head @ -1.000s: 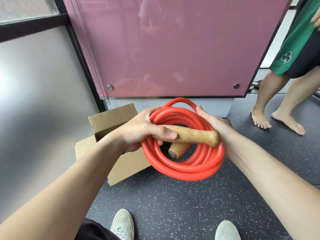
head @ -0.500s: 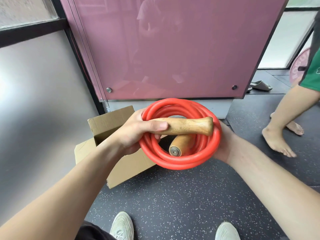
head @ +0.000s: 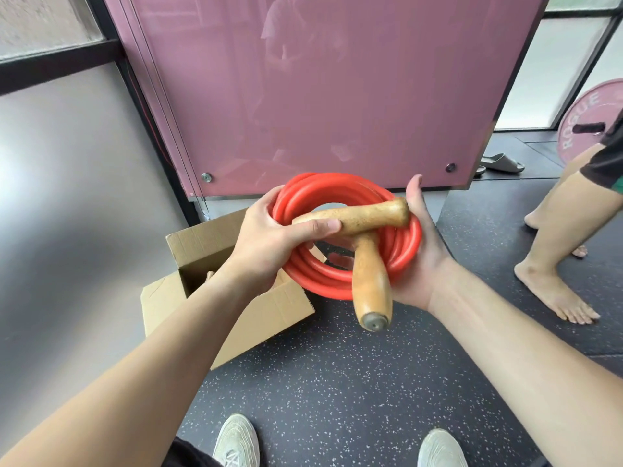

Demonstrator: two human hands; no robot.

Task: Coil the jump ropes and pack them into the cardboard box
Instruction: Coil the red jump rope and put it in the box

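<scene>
A red jump rope (head: 401, 244) is wound into a tight coil and held in the air between both hands. Its two wooden handles lie across the coil: one handle (head: 367, 217) runs sideways, the other handle (head: 371, 288) points down toward me. My left hand (head: 269, 244) grips the coil's left side, thumb pressed on the sideways handle. My right hand (head: 421, 261) cups the coil's right side from beneath, thumb up, fingers hidden behind the rope. The open cardboard box (head: 209, 244) stands on the floor below and left of the coil; its inside is mostly hidden by my left arm.
A pink glass panel (head: 337, 96) stands right behind the box, a grey wall (head: 67, 197) to the left. Another person's bare legs (head: 553, 251) stand at the right on the speckled rubber floor (head: 337, 399). A weight plate (head: 586, 119) and a slipper (head: 502, 162) lie beyond. My shoes are below.
The coil has tilted flatter toward me and the lower handle now sticks out downward. My right hand shifted from behind the coil to under its right side. The other person stepped further right.
</scene>
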